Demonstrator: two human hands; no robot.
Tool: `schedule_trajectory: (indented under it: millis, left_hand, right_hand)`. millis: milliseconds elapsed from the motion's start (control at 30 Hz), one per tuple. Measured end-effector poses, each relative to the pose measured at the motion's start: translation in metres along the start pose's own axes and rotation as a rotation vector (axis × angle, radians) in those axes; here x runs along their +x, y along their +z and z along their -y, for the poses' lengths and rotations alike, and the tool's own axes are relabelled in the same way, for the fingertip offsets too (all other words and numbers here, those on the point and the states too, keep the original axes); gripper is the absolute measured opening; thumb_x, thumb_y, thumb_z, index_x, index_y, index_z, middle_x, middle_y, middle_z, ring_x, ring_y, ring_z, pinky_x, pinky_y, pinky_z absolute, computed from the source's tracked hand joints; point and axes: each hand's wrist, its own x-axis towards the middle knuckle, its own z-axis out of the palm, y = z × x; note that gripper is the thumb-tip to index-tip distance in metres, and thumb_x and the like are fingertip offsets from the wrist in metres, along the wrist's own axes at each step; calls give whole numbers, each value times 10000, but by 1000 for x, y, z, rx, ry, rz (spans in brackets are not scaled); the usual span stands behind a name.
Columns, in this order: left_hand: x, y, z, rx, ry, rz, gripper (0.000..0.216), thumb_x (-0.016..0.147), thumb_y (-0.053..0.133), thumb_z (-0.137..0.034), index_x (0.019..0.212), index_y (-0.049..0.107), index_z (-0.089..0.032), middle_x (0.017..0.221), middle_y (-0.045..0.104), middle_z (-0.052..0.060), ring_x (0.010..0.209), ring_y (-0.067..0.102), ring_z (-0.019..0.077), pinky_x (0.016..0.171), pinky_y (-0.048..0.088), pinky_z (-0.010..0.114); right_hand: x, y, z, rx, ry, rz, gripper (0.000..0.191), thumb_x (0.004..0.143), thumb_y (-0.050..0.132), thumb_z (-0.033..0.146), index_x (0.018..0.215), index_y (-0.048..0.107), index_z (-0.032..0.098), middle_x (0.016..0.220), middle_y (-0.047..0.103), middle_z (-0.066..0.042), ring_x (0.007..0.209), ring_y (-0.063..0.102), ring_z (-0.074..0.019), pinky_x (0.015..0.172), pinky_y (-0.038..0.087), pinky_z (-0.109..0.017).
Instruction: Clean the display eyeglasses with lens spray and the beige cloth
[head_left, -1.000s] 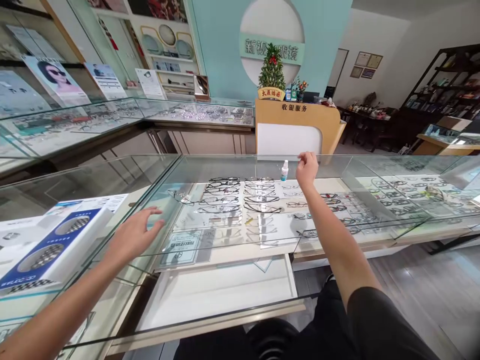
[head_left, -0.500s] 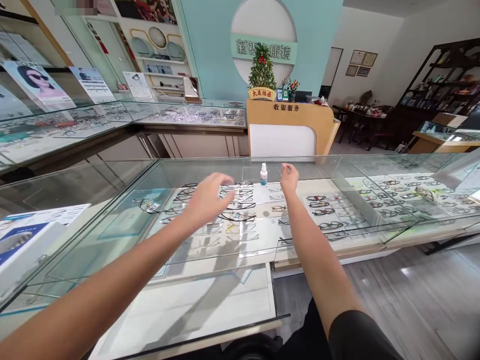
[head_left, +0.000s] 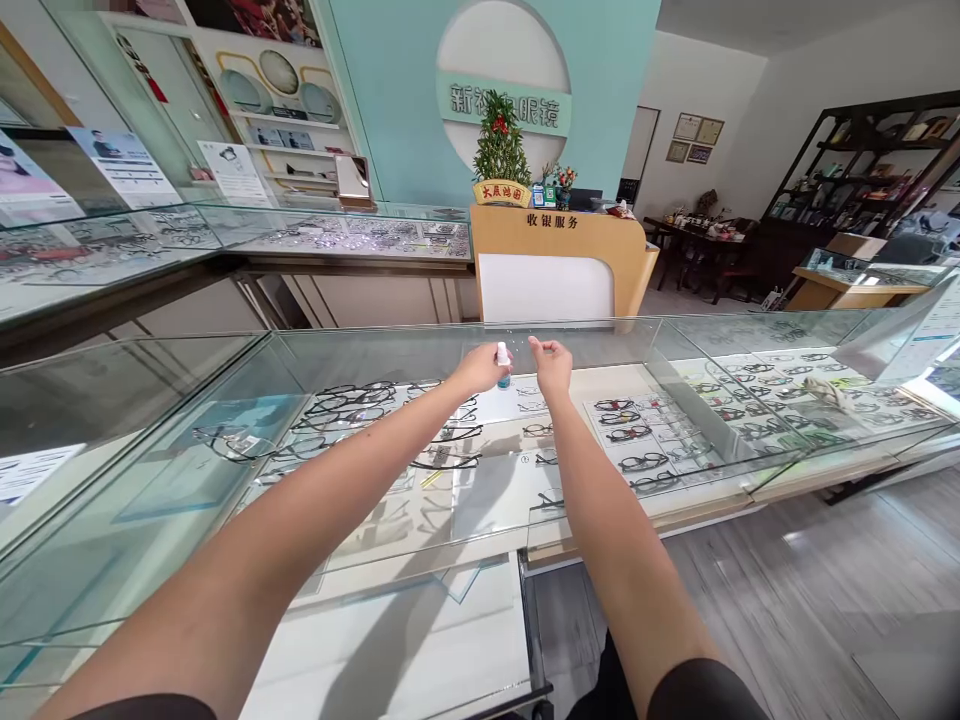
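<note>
Fingers of our left hand (head_left: 478,368) gripped the capped bottle (head_left: 502,354), any lift unclear; our half-open right hand (head_left: 553,370) looked empty

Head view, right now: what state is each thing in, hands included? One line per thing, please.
Left hand: closed around the small bottle.
Small bottle: upright, white top showing; whether its base touches the glass cannot be told.
Right hand: fingers bent, apart from the bottle; any small thing in it cannot be made out.
Eyeglass frames: laid out in rows under glass.
Drawer: pulled open.
Green plant: upright.
</note>
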Motion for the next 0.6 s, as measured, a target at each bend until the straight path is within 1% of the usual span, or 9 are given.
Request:
schedule_trajectory:
  millis: [100,200,267,333,367,400,467,533,600]
  left_hand:
    - [-15,-12,3,-53,64,-27,363,832,778,-450,1108,712,-226,1161,824,100,1045,748,280,857,535,361]
    - [-38,-43,6,-201,199,-77,460,886,710,-544,1214,651,-228,1192,806,97,1085,749,272,920,554,367]
    - [-57,-70,8,-295,264,-89,394,893,674,-513,1165,620,-233,1020,780,57,967,743,253,839,549,346]
    - [-78,-95,8,-188,237,-78,233,870,634,-424,1011,625,-238,794,680,0,747,651,206,685,464,302]
    - [-88,-105,8,-65,206,-37,181,848,624,-397,928,638,-235,715,627,-13,665,581,188,633,408,295]
    - [-97,-113,7,67,177,42,163,829,632,-386,870,660,-232,689,615,-15,628,537,177,610,372,294]
    - [-113,-120,7,273,173,227,178,817,655,-396,808,715,-228,702,661,-6,628,534,176,611,357,297]
    - [-122,-119,10,373,187,367,199,816,682,-414,801,770,-236,747,727,8,659,590,193,621,373,299]
    - [-127,-113,17,404,180,466,196,802,713,-419,817,817,-253,778,771,21,683,646,218,614,385,302]
  right_hand:
    - [-3,2,2,13,47,-44,626,932,608,863,770,562,260,558,381,86,572,333,-142,569,325,-294]
    - [-7,4,4,68,56,-10,664,905,628,877,702,492,260,600,433,65,570,294,-124,565,311,-301]
    - [-10,7,5,107,40,37,696,898,617,894,667,464,255,624,461,48,569,275,-117,557,295,-311]
    - [-13,10,5,122,23,93,723,897,601,912,634,465,252,605,418,41,568,265,-120,552,276,-321]
    - [-15,12,5,117,14,120,735,896,595,918,615,467,251,590,382,40,568,262,-123,552,269,-325]
    - [-16,13,5,107,6,145,746,896,593,921,597,462,251,578,355,39,568,262,-126,553,263,-329]
    - [-18,15,5,83,-7,173,759,894,609,913,569,430,251,568,345,34,570,264,-127,558,258,-333]
    - [-19,15,4,65,-6,165,759,894,631,894,559,404,252,566,332,35,569,256,-125,561,251,-336]
    - [-19,12,4,62,12,143,745,907,631,877,562,420,252,568,288,42,564,239,-126,560,240,-340]
